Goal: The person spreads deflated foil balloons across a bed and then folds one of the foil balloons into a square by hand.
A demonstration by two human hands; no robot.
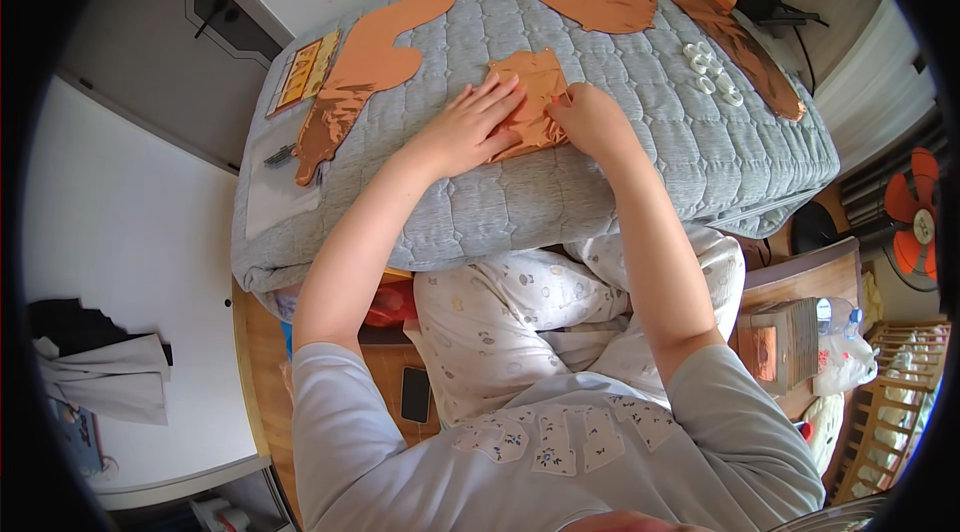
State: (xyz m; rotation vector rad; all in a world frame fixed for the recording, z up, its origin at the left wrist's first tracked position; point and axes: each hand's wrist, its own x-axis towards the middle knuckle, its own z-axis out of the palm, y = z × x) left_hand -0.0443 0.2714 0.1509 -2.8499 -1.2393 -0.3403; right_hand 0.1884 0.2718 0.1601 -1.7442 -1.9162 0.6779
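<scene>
A folded, crinkled sheet of shiny copper-coloured foil, seemingly a flat foil balloon point(535, 77), lies on the grey quilted mattress point(475, 222) in front of me. My left hand point(470, 127) rests flat across its left side with the fingers spread. At the right edge, my right hand point(595, 127) has its thumb and fingers pinched on the foil. Further left is another flat foil balloon point(375, 57) with a curved outline. A wide foil balloon with a small cut-through opening point(625, 10) lies at the far edge. A long one point(738, 50) lies to the right.
Several small white rings or rolls point(712, 74) sit on the mattress at right. A yellow-orange printed packet point(303, 74) and a pale sleeve point(285, 187) lie at left. An orange-bladed fan point(912, 212) stands far right; a phone point(415, 395) is on the floor.
</scene>
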